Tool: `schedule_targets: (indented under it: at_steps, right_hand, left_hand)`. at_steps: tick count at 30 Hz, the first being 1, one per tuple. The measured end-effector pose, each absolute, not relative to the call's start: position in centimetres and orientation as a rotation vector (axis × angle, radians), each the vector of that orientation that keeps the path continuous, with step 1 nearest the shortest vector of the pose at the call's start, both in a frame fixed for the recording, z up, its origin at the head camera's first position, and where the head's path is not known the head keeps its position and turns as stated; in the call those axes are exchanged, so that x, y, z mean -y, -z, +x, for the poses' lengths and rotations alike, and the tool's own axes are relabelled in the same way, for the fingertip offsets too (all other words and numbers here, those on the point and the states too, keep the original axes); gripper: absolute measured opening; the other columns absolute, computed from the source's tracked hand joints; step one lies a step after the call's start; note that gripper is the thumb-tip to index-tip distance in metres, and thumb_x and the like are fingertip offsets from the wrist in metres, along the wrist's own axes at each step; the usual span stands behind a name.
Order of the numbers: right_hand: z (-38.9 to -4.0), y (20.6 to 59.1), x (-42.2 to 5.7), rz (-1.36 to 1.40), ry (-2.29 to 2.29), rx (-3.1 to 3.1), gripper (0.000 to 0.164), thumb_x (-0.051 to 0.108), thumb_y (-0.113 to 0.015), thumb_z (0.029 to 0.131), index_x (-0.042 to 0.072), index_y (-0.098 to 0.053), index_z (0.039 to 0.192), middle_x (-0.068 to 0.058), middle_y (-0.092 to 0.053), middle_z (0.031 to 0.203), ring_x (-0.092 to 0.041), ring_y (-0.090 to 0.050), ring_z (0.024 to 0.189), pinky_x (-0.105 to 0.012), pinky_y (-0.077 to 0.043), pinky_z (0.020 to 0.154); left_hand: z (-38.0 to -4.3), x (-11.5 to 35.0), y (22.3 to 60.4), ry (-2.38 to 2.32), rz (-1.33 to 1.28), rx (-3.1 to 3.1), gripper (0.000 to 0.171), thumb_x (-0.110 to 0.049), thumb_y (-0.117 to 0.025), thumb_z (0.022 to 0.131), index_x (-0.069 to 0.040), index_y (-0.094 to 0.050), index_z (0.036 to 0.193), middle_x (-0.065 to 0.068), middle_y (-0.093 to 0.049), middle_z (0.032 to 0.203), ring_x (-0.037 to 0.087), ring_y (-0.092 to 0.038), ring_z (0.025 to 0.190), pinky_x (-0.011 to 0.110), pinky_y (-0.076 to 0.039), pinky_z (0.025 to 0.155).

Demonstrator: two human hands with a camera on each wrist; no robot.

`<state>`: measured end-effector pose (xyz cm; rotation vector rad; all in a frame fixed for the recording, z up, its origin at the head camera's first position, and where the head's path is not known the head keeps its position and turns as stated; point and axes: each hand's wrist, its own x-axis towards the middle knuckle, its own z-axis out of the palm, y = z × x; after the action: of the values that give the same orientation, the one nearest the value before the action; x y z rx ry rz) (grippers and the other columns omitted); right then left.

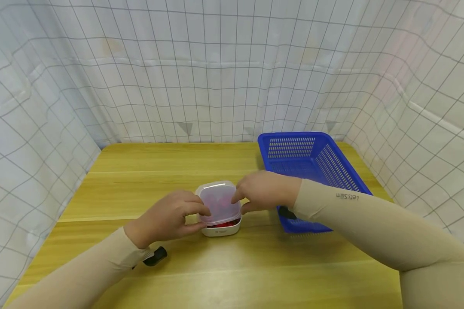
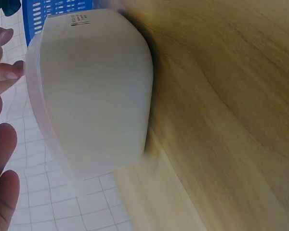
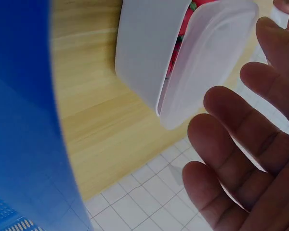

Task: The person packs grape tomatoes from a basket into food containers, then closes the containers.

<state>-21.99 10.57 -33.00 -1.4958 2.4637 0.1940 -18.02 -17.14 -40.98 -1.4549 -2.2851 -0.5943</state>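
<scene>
A white food container (image 1: 221, 231) stands on the table, with a translucent lid (image 1: 220, 201) set tilted over its top. At the front, a gap shows red contents (image 1: 226, 224) with green bits, seen also in the right wrist view. My left hand (image 1: 174, 216) is at the lid's left side, its index finger reaching over the top and its thumb near the front corner. My right hand (image 1: 264, 192) is at the right edge, index fingertip over the lid and thumb beside it. Its other fingers (image 3: 221, 144) are spread, clear of the lid.
A blue slotted basket (image 1: 294, 167) stands to the right, partly under my right forearm. Dark straps sit at both wrists. White gridded curtains (image 1: 232, 77) surround the wooden table (image 1: 139, 184) at the back and sides.
</scene>
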Motion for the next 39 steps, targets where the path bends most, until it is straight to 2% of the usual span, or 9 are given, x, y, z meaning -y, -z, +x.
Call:
schedule_targets:
  at_steps: [3,6,10,14,18,23,25,32,39]
  right_hand:
    - [-22.5,32.8,-10.3,-1.382,-0.189,-2.465,0.046,0.039,-0.076,0.098,0.016,-0.073,0.137,-0.002,-0.076,0.129,-0.021,-0.07,0.121,-0.038,-0.055,0.107]
    - [-23.0,32.8,-9.9,-1.303,-0.213,-2.472,0.059,0.045,-0.076,0.096,0.015,-0.065,0.146,-0.005,-0.073,0.134,-0.022,-0.068,0.124,-0.04,-0.054,0.108]
    - [-23.3,33.1,-9.1,-1.255,-0.261,-2.492,0.073,0.052,-0.078,0.093,0.017,-0.056,0.154,-0.009,-0.069,0.132,-0.021,-0.068,0.115,-0.041,-0.057,0.103]
    - [-23.4,33.6,-8.5,-1.228,-0.314,-2.508,0.079,0.056,-0.079,0.091,0.016,-0.055,0.155,-0.008,-0.066,0.127,-0.019,-0.068,0.103,-0.039,-0.059,0.097]
    - [-23.4,33.9,-8.1,-1.174,-0.327,-2.512,0.088,0.059,-0.08,0.088,0.016,-0.049,0.158,-0.008,-0.063,0.132,-0.02,-0.068,0.104,-0.04,-0.059,0.097]
    - [-23.5,34.0,-7.9,-1.126,-0.351,-2.5,0.098,0.062,-0.079,0.087,0.012,-0.041,0.162,-0.012,-0.051,0.157,-0.026,-0.061,0.135,-0.042,-0.052,0.113]
    - [-23.5,34.1,-7.8,-1.122,-0.367,-2.494,0.1,0.064,-0.078,0.087,0.009,-0.04,0.162,-0.014,-0.047,0.162,-0.027,-0.057,0.142,-0.043,-0.048,0.117]
    - [-23.5,34.5,-7.7,-1.112,-0.388,-2.486,0.1,0.065,-0.079,0.085,0.007,-0.044,0.158,-0.01,-0.059,0.146,-0.023,-0.064,0.127,-0.041,-0.054,0.11]
    - [-23.4,34.6,-7.5,-1.073,-0.396,-2.48,0.109,0.068,-0.079,0.084,0.005,-0.036,0.162,-0.011,-0.052,0.155,-0.025,-0.059,0.137,-0.041,-0.049,0.116]
  left_hand:
    - [-18.3,17.2,40.9,0.647,-1.338,2.442,0.028,-0.026,-0.089,0.085,-0.013,-0.077,0.107,-0.005,-0.075,0.1,0.012,-0.07,0.088,0.033,-0.06,0.079]
    - [-18.9,17.3,40.9,0.688,-1.145,2.629,0.049,-0.038,-0.089,0.086,-0.01,-0.074,0.123,0.001,-0.074,0.115,0.02,-0.071,0.103,0.041,-0.061,0.092]
    - [-19.7,17.2,41.0,0.674,-0.955,2.822,0.084,-0.057,-0.088,0.08,-0.008,-0.061,0.143,0.009,-0.066,0.138,0.032,-0.065,0.126,0.053,-0.054,0.107]
    - [-20.2,17.1,41.3,0.648,-0.914,2.953,0.106,-0.07,-0.084,0.077,-0.007,-0.049,0.155,0.012,-0.058,0.153,0.037,-0.057,0.14,0.057,-0.049,0.114]
    - [-20.4,17.0,41.3,0.691,-0.934,3.022,0.111,-0.073,-0.081,0.078,-0.007,-0.044,0.159,0.012,-0.054,0.157,0.036,-0.053,0.144,0.057,-0.046,0.116]
    - [-20.7,16.9,41.0,0.74,-1.005,3.048,0.109,-0.07,-0.082,0.079,-0.008,-0.041,0.16,0.011,-0.051,0.16,0.034,-0.05,0.147,0.056,-0.045,0.118]
    - [-20.8,16.8,40.9,0.757,-1.03,3.055,0.108,-0.068,-0.082,0.08,-0.009,-0.041,0.161,0.011,-0.05,0.161,0.034,-0.049,0.148,0.055,-0.045,0.118]
    - [-21.1,16.8,40.9,0.811,-1.093,3.055,0.113,-0.063,-0.086,0.079,-0.007,-0.036,0.162,0.012,-0.046,0.163,0.033,-0.047,0.149,0.055,-0.043,0.119]
    - [-21.2,16.9,41.2,0.839,-1.184,3.066,0.129,-0.066,-0.09,0.07,-0.006,-0.028,0.165,0.013,-0.039,0.166,0.033,-0.045,0.149,0.056,-0.043,0.119]
